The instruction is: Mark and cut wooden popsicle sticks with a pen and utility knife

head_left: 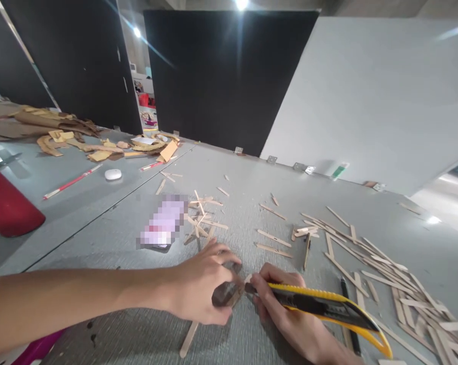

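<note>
My left hand (204,289) pinches a small brownish piece (226,295) down on the grey table (100,243). A flat wooden stick (189,338) pokes out from under this hand toward me. My right hand (290,317) is wrapped round a yellow and black utility knife (328,306), its tip meeting the small piece beside my left fingers. The two hands nearly touch.
Several loose wooden sticks (384,281) lie scattered to the right and ahead. A black pen (346,299) lies by the knife. A blurred purple item (162,223), a white mouse (113,174), a red object (6,205) and cardboard scraps (62,132) lie at left. Black and white panels stand behind.
</note>
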The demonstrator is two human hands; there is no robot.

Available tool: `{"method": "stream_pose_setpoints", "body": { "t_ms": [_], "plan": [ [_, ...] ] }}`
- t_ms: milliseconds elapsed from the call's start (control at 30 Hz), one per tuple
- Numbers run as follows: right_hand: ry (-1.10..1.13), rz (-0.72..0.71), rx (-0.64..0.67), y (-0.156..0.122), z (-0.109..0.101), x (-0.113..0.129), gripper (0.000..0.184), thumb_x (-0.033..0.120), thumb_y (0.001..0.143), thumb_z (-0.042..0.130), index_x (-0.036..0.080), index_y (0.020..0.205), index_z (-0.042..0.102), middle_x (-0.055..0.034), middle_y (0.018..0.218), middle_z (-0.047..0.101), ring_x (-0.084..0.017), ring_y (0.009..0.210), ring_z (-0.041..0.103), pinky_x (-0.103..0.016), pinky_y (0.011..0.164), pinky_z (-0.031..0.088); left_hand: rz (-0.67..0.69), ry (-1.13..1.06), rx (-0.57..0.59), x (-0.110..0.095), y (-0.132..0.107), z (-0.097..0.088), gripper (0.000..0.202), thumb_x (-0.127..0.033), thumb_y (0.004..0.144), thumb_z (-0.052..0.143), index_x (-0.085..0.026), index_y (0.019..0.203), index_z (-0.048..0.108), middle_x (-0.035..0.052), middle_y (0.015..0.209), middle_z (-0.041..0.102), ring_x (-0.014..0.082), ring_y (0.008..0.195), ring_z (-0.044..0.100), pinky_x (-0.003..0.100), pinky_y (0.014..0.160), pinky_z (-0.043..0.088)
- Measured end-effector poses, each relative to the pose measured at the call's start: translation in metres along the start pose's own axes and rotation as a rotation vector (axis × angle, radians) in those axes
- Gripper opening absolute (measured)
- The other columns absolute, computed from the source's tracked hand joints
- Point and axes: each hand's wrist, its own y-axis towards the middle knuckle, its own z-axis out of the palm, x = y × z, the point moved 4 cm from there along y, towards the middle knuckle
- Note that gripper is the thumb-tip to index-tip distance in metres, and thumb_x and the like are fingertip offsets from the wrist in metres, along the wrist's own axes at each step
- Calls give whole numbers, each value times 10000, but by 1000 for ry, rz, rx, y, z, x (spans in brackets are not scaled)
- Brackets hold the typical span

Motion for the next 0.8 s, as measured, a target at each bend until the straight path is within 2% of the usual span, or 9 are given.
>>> {"method": "stream_pose_setpoints", "body": {
  "t_ms": [133,267,400,467,567,633,700,767,800],
  "plan": [
    [-73,-44,20,0,3,5,415,450,1076,490,251,713,491,62,539,554,-129,482,504,-325,565,416,7,-4,2,7,4,2,389,-440,800,861,-246,1127,778,91,1340,657,327,1336,510,502,1106,428],
    [-100,-68,61,1,6,5,393,450,1081,479,250,743,509,58,583,592,-130,517,537,-326,594,427,2,5,31,11,7,1,257,-363,806,877,-258,1027,796,59,1336,653,300,1323,509,476,1109,420],
    [-78,-33,58,0,6,3,412,471,1074,484,246,730,500,54,571,602,-132,522,539,-314,595,436,-9,-20,29,10,9,-3,326,-357,726,936,-261,1006,799,55,1302,676,294,1292,541,472,1093,421],
    [-48,-14,57,-1,7,4,410,463,1075,476,242,731,507,47,563,610,-130,510,535,-307,595,444,-22,-36,21,8,9,-4,280,-316,706,944,-260,939,800,50,1253,693,287,1257,577,453,1067,439],
    [-4,7,52,0,9,5,416,472,1071,466,239,728,499,35,550,616,-129,495,541,-292,584,456,0,-47,23,3,7,-3,110,-156,803,826,-253,821,777,23,1162,706,241,1179,618,410,1023,460],
    [-1,14,42,1,9,4,421,481,1069,461,240,724,483,38,531,600,-126,488,538,-279,573,457,23,-58,35,1,5,-1,215,-56,857,708,-240,750,738,-6,1088,719,198,1129,632,376,1009,457],
    [9,14,41,1,9,2,421,483,1064,467,241,720,476,45,517,577,-122,479,520,-267,549,444,21,-66,37,2,5,2,213,-56,883,677,-235,782,731,-8,1077,725,192,1112,634,388,1024,451],
    [23,5,51,2,9,1,413,483,1062,470,240,729,487,49,523,571,-119,478,513,-261,536,435,-2,-74,34,7,8,2,116,-168,867,768,-246,953,760,25,1194,714,243,1199,607,455,1076,435],
    [28,0,58,2,9,1,406,481,1062,472,238,738,497,49,531,573,-118,481,515,-261,539,435,-9,-73,47,10,10,2,255,-247,835,828,-254,1080,757,52,1289,688,286,1277,571,512,1115,411]
  ]
}}
